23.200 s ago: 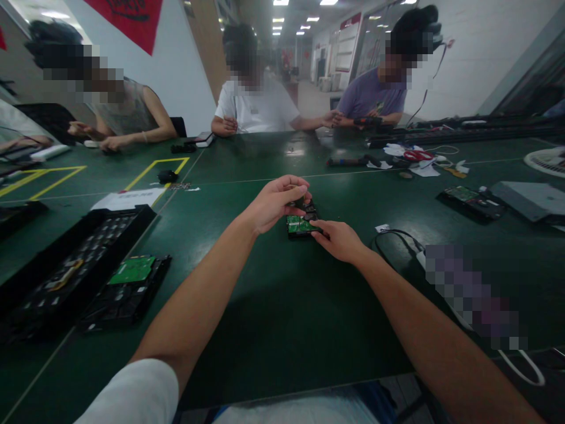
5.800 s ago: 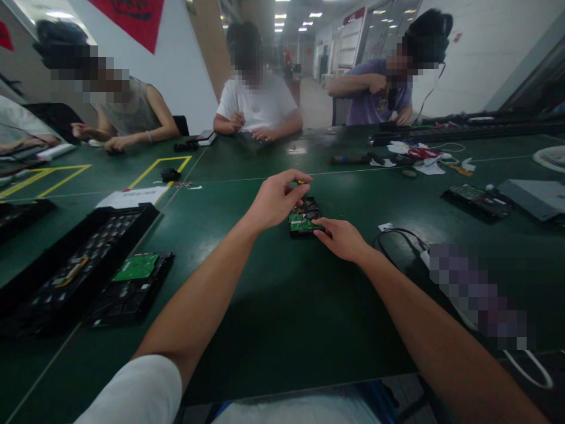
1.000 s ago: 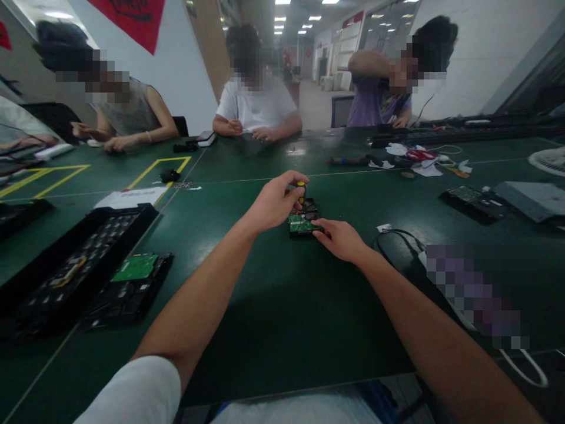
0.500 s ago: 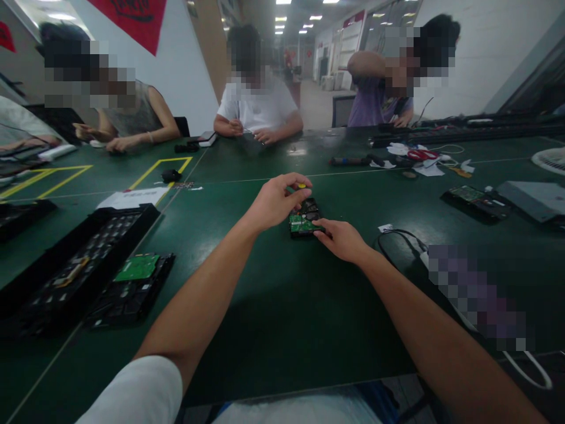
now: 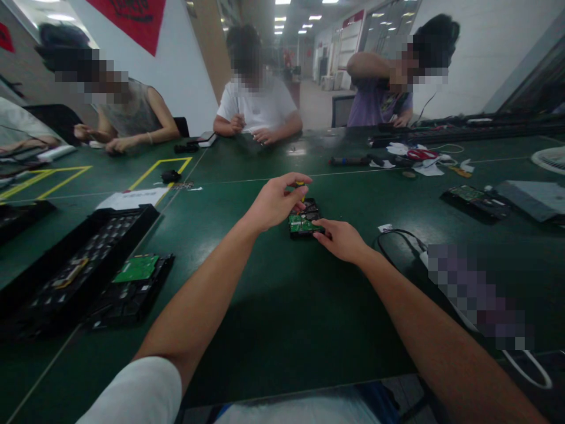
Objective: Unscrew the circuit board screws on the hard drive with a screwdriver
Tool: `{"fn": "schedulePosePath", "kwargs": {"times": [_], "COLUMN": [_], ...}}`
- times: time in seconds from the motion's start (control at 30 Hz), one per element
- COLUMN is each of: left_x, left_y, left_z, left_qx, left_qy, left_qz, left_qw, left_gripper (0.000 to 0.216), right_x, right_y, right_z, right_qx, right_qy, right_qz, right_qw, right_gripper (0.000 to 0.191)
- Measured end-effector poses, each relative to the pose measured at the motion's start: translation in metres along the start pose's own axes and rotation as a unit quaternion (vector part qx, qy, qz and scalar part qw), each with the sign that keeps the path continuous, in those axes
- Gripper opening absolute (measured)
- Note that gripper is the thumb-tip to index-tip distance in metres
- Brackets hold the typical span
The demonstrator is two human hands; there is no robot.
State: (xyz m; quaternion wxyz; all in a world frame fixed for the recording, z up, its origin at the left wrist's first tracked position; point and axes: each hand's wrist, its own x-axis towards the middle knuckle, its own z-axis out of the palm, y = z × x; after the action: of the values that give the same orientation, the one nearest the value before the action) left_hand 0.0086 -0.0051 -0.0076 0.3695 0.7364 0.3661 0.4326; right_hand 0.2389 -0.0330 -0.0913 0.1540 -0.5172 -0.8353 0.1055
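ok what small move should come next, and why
Probably a small turn of the yellow-and-black tool by the left hand, which holds it roughly upright over the green-board device; the right hand touches that device's right side, apparently steadying it. The tool's tip is hidden.

The table (image 5: 282, 347) is dim, with a pale sheen left of the left hand (image 5: 278, 201) and shadow nearer than its grip; far beyond, ceiling lights (image 5: 315, 17) glow hazily.

Tabletop (image 5: 273, 330): smooth, green, glossy sheen. Hard drive, centre: smooth green circuit board (image 5: 300, 224). Tray (image 5: 126, 244), 9 o'clock: matt black, plastic-looking. Box (image 5: 532, 200), 3 o'clock: smooth grey, metal-looking. Sleeve (image 5: 143, 386), 8 o'clock: matt cloth.
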Motion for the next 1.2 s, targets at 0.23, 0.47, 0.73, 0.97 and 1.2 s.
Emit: {"fn": "schedulePosePath", "kwargs": {"times": [0.23,0.47,0.73,0.97,1.2], "left_x": [0.0000,-0.0019,-0.0024,-0.0029,-0.0015], "left_y": [-0.0002,0.0048,0.0058,0.0090,0.0061], "left_z": [-0.0033,-0.0034,-0.0031,-0.0007,0.0009], "left_qx": [0.047,0.050,0.042,0.025,0.002], "left_qy": [0.003,-0.023,-0.020,-0.026,0.007], "left_qz": [0.019,0.017,0.010,0.011,-0.010], "left_qw": [0.999,0.998,0.999,0.999,1.000], "left_gripper": [0.020,0.023,0.025,0.021,0.023], "right_x": [-0.0007,-0.0006,0.0004,0.0003,0.0001], "right_y": [0.0001,0.0000,0.0014,0.0009,-0.0011], "right_z": [0.0027,0.0029,0.0044,0.0038,0.0014], "right_qx": [-0.008,-0.010,-0.005,0.003,-0.004], "right_qy": [0.015,0.018,0.011,0.009,0.003], "right_qz": [0.001,0.000,0.000,0.002,0.006], "right_qw": [1.000,1.000,1.000,1.000,1.000], "right_gripper": [0.041,0.041,0.042,0.041,0.042]}}
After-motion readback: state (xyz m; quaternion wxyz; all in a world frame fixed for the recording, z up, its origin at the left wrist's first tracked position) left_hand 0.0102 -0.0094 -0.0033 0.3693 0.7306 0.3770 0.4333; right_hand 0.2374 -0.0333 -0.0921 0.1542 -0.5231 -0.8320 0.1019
